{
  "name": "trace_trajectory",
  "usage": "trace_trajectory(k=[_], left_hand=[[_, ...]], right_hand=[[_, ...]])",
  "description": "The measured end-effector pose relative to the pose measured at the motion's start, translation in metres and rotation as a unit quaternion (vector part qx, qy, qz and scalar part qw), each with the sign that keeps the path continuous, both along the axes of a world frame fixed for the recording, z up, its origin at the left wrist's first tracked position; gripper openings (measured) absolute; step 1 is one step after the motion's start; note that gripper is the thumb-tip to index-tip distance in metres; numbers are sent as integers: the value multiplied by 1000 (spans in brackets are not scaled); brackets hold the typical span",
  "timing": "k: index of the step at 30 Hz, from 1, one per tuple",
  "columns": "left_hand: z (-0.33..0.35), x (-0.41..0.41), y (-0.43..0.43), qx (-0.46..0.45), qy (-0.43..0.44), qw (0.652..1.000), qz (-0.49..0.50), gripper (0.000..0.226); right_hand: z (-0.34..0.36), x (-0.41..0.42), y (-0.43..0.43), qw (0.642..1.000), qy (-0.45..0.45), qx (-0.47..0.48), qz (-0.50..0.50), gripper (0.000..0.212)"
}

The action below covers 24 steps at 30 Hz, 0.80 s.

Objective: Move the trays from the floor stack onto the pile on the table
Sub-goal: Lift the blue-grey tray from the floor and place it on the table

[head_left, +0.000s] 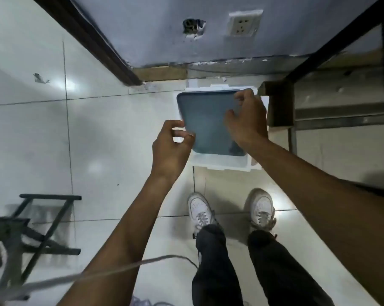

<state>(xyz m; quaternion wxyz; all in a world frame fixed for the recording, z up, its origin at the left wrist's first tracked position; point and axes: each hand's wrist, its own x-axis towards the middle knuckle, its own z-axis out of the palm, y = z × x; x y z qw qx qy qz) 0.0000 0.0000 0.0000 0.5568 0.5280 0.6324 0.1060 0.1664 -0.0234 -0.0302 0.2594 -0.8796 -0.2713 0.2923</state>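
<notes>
The left hand (172, 146) pinched the near-left edge of a blue-grey tray (208, 120), and the right hand (246, 120) gripped its far-right edge. The tray sat over a white stack (222, 163) on the tiled floor (98, 140), just ahead of 2 white shoes (200, 209), beside a dark-framed table (341, 107).

Illumination is bright, even and overhead. Glossy floor tiles (98, 140) carry white glare patches at the left, with another reflection beside the right shoe (261, 209). Soft shadows lie beneath the shoes. Wide-angle distortion bends the door frame (87, 38) and wall edges. Motion blur smears the cable (94, 277) and stool (32, 235) at lower left; overall sharpness is soft.
</notes>
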Motion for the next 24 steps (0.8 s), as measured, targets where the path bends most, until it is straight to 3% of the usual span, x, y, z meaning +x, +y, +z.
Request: trace_trajectory(k=[9, 20, 24], left_hand=[[-68, 3, -12, -49, -27, 998, 36, 29], [-86, 4, -17, -45, -13, 998, 39, 28], [-83, 4, -19, -58, -17, 997, 47, 26]], right_hand=[[-73, 15, 18, 963, -186, -94, 173, 68], [-90, 29, 29, 924, -324, -74, 190, 45], [-89, 21, 25, 936, -281, -66, 200, 41]])
